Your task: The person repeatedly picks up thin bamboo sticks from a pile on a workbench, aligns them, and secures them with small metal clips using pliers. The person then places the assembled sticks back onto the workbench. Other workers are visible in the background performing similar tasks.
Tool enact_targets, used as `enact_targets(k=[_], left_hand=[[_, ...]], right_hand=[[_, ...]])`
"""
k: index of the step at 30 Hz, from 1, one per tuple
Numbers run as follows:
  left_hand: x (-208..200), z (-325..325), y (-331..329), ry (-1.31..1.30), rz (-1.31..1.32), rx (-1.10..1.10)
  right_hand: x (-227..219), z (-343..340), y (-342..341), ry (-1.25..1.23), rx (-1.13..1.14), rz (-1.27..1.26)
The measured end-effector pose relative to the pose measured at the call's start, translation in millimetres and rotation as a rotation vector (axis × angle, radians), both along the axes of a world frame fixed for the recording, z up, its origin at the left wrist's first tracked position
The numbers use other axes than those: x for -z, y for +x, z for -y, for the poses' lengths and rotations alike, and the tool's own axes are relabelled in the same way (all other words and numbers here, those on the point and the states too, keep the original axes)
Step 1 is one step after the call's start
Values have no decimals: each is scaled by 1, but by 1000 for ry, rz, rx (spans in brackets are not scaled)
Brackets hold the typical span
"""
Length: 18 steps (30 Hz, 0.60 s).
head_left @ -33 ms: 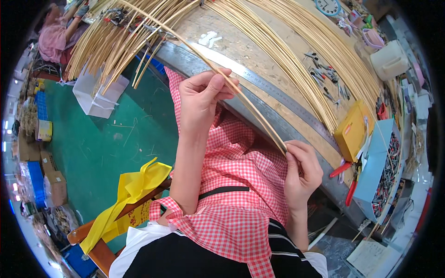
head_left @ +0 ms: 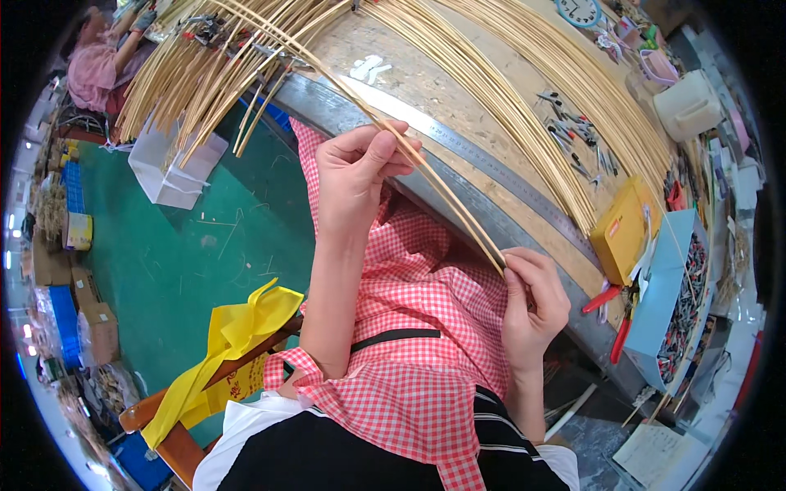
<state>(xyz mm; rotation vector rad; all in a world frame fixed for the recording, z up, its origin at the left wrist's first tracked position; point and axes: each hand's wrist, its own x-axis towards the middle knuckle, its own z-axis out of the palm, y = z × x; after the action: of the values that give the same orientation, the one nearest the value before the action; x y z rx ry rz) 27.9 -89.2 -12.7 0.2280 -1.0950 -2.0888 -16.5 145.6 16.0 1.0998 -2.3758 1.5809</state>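
Note:
Two long, thin bamboo strips [head_left: 455, 206] run side by side from my right hand up past my left hand to the far left. My left hand [head_left: 364, 164] is closed, pinching the strips between thumb and fingers partway along. At the near right end, the thumb and fingertips of my right hand [head_left: 534, 303] press together on the strips. Something small and dark shows at those fingertips; I cannot make out what it is. A narrow gap shows between the strips between my hands. Beyond them, a metal ruler [head_left: 483, 161] lies along the workbench [head_left: 442, 90].
Bundles of bamboo strips [head_left: 491, 106] cover the bench. Loose small clips [head_left: 573, 135], a yellow box [head_left: 625, 229], red-handled pliers [head_left: 620, 340] and a blue bin [head_left: 655, 327] of clips are at right. A chair [head_left: 176, 450] with yellow cloth stands at left. A co-worker [head_left: 94, 65] is far left.
The two strips have parted slightly, between my hands and beyond my left hand, where they lay closer together before. Both hands stay in place.

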Motion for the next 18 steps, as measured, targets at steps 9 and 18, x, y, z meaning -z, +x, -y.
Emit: enact_targets(k=[9, 18], left_hand=[[0, -1, 0, 12, 34, -5], [6, 7, 5, -55, -14, -1]], right_hand=[[0, 1, -4, 50, -47, -81], [6, -2, -22, 119, -93, 102]])
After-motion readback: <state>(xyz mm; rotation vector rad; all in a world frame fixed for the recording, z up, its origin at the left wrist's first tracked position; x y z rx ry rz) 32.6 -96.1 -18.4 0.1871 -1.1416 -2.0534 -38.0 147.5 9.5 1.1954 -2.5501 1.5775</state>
